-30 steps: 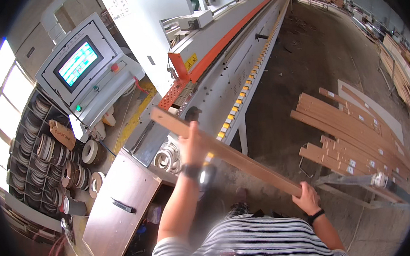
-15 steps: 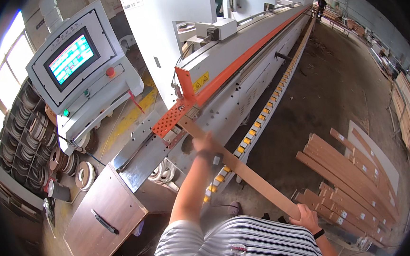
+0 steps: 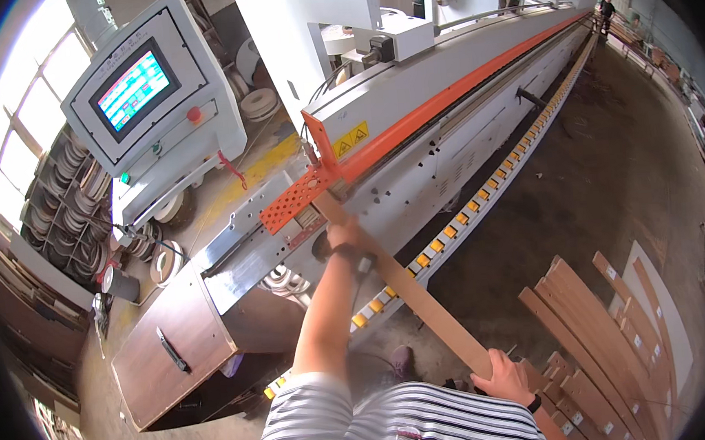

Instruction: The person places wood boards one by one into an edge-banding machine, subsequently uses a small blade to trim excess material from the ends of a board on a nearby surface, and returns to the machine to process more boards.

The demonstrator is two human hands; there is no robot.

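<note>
A long, narrow brown wooden strip (image 3: 428, 309) runs slantwise from the machine down toward my right side. Near its far end, my left hand (image 3: 349, 236) is closed around it, close to the machine's perforated orange guard (image 3: 294, 201). The strip's far tip reaches the guard's edge, and I cannot see how far it goes in. My right hand (image 3: 506, 377) grips the near end, fingers on top of it. The strip crosses above the rail with yellow rollers (image 3: 423, 260).
A control panel with a lit screen (image 3: 135, 90) stands at the left, above a wooden cabinet (image 3: 174, 363) holding a utility knife (image 3: 173, 350). Cut boards (image 3: 593, 326) are stacked at the lower right. Another person (image 3: 605, 13) stands at the machine's far end.
The view has turned slightly, shifting the machine and panel rightward. Both hands still hold the strip; its near end and my right hand appear a little farther left.
</note>
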